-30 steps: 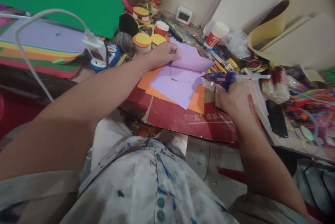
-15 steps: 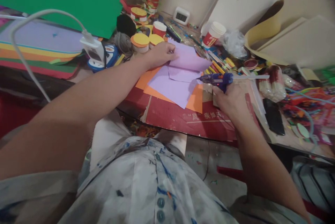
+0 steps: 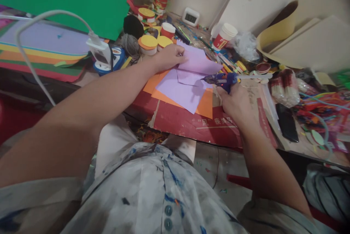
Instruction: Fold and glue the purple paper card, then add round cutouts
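Note:
My left hand (image 3: 169, 57) pinches up the far flap of a folded lilac paper (image 3: 188, 84) and holds it lifted. The lilac paper lies on an orange sheet (image 3: 206, 106), on top of a red cardboard board (image 3: 191, 124). My right hand (image 3: 236, 104) is closed round a blue glue gun (image 3: 222, 79). Its nozzle points left and sits at the right edge of the lilac paper, just under the lifted flap. A clear glue stick (image 3: 254, 76) sticks out of the gun's back.
Yellow-lidded pots (image 3: 149, 42) and paper cups (image 3: 225, 35) crowd the back. A stack of coloured sheets (image 3: 41, 49) under a green sheet (image 3: 71, 0) lies left, with a white charger and cable (image 3: 100, 48). Brushes, pens and pipe cleaners (image 3: 314, 106) fill the right.
My right hand has slid the glue gun leftward, from beside the paper to its right edge. My left hand has kept the flap lifted.

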`<state>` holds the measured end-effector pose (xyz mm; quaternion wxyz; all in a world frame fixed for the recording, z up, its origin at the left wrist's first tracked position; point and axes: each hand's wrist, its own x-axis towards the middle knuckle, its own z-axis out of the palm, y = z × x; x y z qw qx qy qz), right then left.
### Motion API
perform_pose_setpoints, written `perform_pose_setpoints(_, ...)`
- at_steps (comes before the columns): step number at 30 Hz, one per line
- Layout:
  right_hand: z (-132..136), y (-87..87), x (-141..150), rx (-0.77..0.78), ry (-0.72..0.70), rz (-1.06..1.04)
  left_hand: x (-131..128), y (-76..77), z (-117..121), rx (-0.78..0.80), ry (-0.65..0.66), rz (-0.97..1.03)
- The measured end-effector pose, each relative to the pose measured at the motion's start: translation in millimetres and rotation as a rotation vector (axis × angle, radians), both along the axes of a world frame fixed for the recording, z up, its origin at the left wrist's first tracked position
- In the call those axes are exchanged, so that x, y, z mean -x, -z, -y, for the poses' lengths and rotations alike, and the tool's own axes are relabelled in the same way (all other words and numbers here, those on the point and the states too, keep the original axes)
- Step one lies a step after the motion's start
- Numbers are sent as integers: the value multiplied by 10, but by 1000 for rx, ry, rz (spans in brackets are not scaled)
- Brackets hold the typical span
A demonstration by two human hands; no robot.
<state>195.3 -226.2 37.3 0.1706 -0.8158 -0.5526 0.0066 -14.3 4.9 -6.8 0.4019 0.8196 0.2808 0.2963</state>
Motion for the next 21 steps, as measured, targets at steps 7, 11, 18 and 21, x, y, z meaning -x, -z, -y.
perform_pose_setpoints(7, 20, -52, 31, 15, 13, -14, -1, 7, -17, -50, -6, -35)
perform_pose_setpoints(11, 45, -51, 34, 21, 19, 11, -1, 3, -23, -116, 8, -88)
perform_pose_setpoints(18, -144, 101, 140, -75, -74, -6, 1, 9, -25, -138, 0, -120)
perform_pose_setpoints(21, -132, 118, 12, -66, -3, 9, -5, 14, -25, -118, -2, -107)
